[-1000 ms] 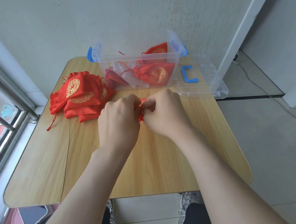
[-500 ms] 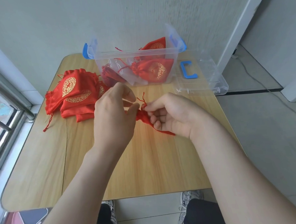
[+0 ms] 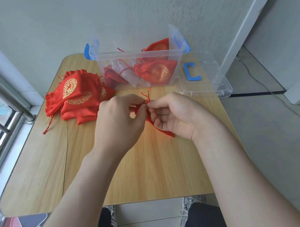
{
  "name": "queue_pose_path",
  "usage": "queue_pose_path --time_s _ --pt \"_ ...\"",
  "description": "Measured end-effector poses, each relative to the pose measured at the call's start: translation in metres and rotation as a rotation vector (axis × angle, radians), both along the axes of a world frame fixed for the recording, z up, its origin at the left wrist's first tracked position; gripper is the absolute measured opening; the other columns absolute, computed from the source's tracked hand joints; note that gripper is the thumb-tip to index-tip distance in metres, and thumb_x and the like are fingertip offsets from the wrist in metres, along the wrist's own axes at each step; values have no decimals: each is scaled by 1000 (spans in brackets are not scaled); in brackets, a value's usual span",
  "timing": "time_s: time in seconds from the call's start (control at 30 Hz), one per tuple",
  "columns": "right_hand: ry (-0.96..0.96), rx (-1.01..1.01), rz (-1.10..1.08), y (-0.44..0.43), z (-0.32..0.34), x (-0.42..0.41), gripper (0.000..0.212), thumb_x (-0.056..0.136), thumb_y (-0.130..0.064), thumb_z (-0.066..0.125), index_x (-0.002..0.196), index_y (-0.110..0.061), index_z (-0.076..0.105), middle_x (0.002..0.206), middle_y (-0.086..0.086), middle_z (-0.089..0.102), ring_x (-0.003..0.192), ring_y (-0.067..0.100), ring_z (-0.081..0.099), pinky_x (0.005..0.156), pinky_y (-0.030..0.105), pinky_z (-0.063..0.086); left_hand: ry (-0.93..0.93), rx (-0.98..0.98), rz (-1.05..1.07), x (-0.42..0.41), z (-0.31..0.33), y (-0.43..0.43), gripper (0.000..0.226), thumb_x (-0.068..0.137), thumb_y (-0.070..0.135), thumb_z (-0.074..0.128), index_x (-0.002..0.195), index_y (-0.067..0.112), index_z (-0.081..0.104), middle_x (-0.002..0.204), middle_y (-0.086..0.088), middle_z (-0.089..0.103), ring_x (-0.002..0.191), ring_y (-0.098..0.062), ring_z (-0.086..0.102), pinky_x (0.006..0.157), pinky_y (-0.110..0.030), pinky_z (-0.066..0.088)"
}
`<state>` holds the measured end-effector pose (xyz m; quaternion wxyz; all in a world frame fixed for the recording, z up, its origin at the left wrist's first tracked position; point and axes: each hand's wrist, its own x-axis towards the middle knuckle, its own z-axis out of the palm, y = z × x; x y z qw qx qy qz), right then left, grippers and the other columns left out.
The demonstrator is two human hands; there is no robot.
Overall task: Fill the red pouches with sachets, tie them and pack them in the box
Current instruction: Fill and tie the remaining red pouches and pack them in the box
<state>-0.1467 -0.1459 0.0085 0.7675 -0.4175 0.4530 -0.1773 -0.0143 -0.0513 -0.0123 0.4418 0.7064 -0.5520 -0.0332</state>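
Observation:
Over the middle of the wooden table (image 3: 141, 169) both hands work at one red pouch (image 3: 162, 129). My left hand (image 3: 119, 123) pinches its drawstring at the gathered neck. My right hand (image 3: 178, 114) pinches the neck from the other side, the pouch body hanging under its palm. Two string ends (image 3: 146, 94) stick up between the hands. A clear plastic box (image 3: 140, 55) with blue clips stands at the table's far edge, holding tied red pouches (image 3: 157, 70) and white sachets (image 3: 123, 68). A pile of flat red pouches (image 3: 76, 96) with gold hearts lies at the far left.
The clear box lid (image 3: 210, 78) with a blue handle lies right of the box, overhanging the table's right edge. A wall stands right behind the box. A window with bars runs along the left. My knees and shoes show below the near table edge.
The hands parted with the pouch's neck gathered and the body hanging under my right palm, then came together again at the neck. The string ends now stick up between them.

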Motion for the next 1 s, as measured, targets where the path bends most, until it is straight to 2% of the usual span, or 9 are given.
queue_pose_path --time_s 0.2,0.33,0.4,0.47,0.53,0.63,0.73,0.83,1.0 --pt "72 -192 -42 3 3 -1 7 90 1 74 92 -3 79 75 8 69 67 15 64 61 26 50 3 18 98 -1 1 1 21 89 36 63 89 29 84 83 14 80 80 -5 76 76 -36 62" --pt "112 -320 8 4 3 0 12 88 0 75 85 -9 82 70 6 71 65 14 66 68 30 50 207 116 112 -8 11 0 12 86 28 68 76 25 74 73 15 73 64 3 68 71 -29 55" --pt "131 -362 44 4 3 0 10 87 -1 76 89 -9 82 75 8 74 69 15 67 71 31 51 420 226 82 -6 12 -2 28 90 33 57 77 11 66 72 13 67 67 -4 61 70 -39 56" --pt "174 -392 48 3 1 0 10 86 -2 77 88 -10 83 78 10 76 69 17 69 72 32 53 585 309 64 -3 11 -4 44 88 39 42 84 -1 59 76 3 62 77 -17 58 85 -57 59" --pt "213 -413 35 2 0 0 9 85 -5 79 85 -12 83 77 9 76 70 18 69 72 32 54 628 342 97 -3 11 -3 47 88 41 37 81 0 56 78 -3 62 78 -23 58 89 -59 57" --pt "229 -433 10 1 -1 -3 6 84 -9 80 87 -14 84 79 10 78 72 16 68 72 32 56 561 279 174 -2 11 -3 48 94 40 39 76 -2 52 73 -11 59 71 -24 55 69 -49 52" --pt "247 -448 8 2 -2 -3 7 83 -11 80 87 -14 84 87 15 81 72 16 68 73 33 57 432 246 182 0 9 -1 50 104 32 37 89 -9 61 84 -19 70 83 -35 66 79 -51 54" --pt "246 -442 33 5 0 -1 7 82 -10 78 83 -12 85 89 18 80 70 15 68 73 33 56 376 242 129 -3 11 -1 43 105 30 37 94 1 67 86 -12 71 88 -28 64 81 -47 51" --pt "226 -438 108 7 1 -1 7 85 -11 77 83 -8 83 74 7 78 69 12 67 72 31 55 140 211 1 -3 2 -2 41 110 41 48 81 15 59 71 4 67 72 -11 62 66 -25 44"
